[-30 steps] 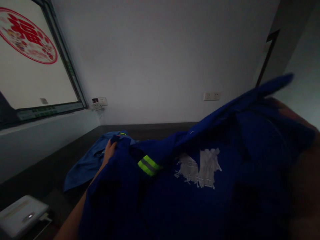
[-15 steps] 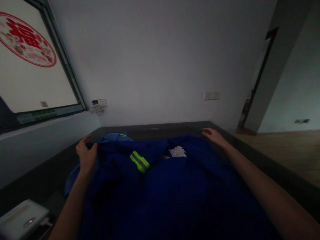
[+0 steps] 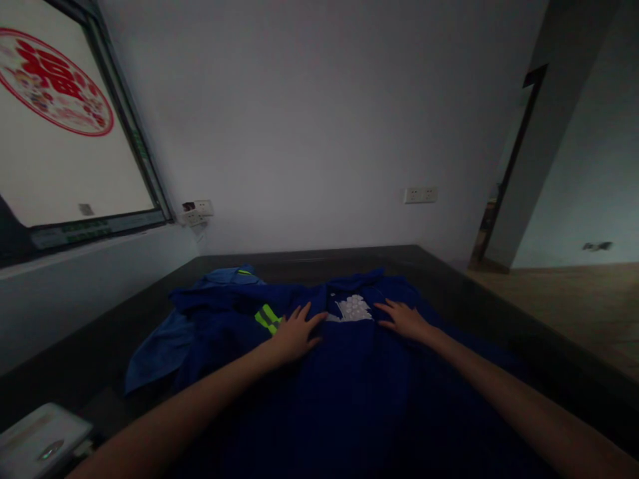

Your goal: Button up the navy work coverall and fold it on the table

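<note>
A dark blue work jacket (image 3: 344,392) lies spread over a dark table. On it, a yellow-green reflective strip (image 3: 268,319) shows at the left, and a pale patterned patch (image 3: 355,308) near the collar. My left hand (image 3: 294,332) rests on the jacket beside the strip, fingers spread. To the right of the pale patch, my right hand (image 3: 403,319) lies on the cloth, its fingers apart too. A lighter blue garment (image 3: 162,352) sticks out from under the jacket's left side. The lower part of the jacket is too dark to make out.
The dark table (image 3: 319,259) reaches to a grey wall with sockets (image 3: 420,195). A white box-like device (image 3: 44,439) sits at the lower left. On the left is a window with a red round sticker (image 3: 54,80); wooden floor (image 3: 574,293) lies to the right.
My left hand has moved right from the jacket's left edge onto its middle. My right hand has come inward and nearer, from the far right edge onto the cloth beside the pale patch.
</note>
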The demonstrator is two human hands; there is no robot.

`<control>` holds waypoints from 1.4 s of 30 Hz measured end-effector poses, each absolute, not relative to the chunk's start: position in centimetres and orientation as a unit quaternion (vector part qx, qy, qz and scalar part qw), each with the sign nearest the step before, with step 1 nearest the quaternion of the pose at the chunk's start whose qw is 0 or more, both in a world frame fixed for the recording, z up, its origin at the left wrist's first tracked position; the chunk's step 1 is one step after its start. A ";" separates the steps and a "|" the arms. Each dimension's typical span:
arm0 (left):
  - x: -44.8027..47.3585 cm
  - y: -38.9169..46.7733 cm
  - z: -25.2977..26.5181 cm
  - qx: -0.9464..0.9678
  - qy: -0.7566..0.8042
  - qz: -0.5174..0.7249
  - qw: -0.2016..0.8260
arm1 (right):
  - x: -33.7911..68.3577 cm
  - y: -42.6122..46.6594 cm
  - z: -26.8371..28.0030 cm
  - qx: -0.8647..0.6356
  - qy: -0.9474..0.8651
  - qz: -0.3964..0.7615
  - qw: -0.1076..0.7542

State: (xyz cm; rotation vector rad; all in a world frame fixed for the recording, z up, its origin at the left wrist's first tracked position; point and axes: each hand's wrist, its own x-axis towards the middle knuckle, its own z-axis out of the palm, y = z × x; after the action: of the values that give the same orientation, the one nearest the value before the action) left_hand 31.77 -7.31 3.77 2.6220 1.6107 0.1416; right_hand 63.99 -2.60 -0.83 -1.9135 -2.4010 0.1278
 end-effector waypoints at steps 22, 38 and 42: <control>24.3 5.4 -0.5 0.773 0.630 0.066 -0.032 | 68.2 -0.7 -3.0 -0.592 -0.803 -0.009 0.068; 24.6 12.6 10.1 0.787 0.612 0.076 0.010 | 64.7 -1.4 -0.6 -0.611 -0.789 -0.010 0.061; 25.8 13.1 10.2 0.775 0.614 0.148 -0.009 | 64.4 -1.4 -0.4 -0.617 -0.786 -0.006 0.052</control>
State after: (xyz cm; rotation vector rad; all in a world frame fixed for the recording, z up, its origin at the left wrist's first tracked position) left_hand 25.81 13.14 10.16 2.4498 1.9395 0.4666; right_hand 64.36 -1.41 -0.42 -1.8758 -2.3896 -0.0172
